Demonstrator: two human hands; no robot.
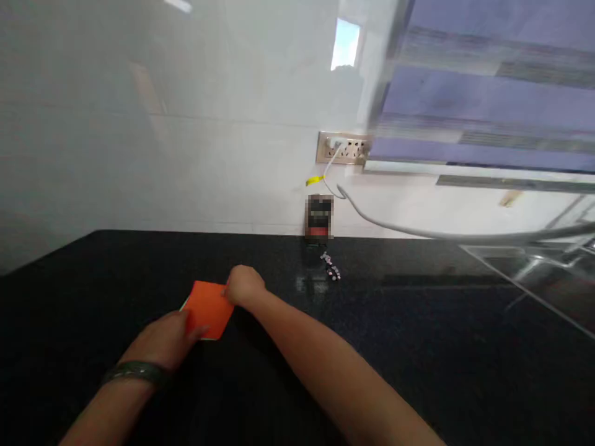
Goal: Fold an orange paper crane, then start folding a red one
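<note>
An orange square of paper (207, 308) lies on the black countertop (418, 347). My left hand (166, 340), with a dark band at the wrist, rests on the paper's near left corner, fingers lying over it. My right hand (242, 285) is curled at the paper's far right corner and pinches or presses that edge. The paper's underside shows a thin white rim at its left edge.
A small dark object (320, 218) stands against the white tiled wall, with a little bunch of keys or a chain (330, 266) on the counter in front of it. A wall socket (343, 148) has a white cable (418, 230) running right. A window and a glass edge lie at the right.
</note>
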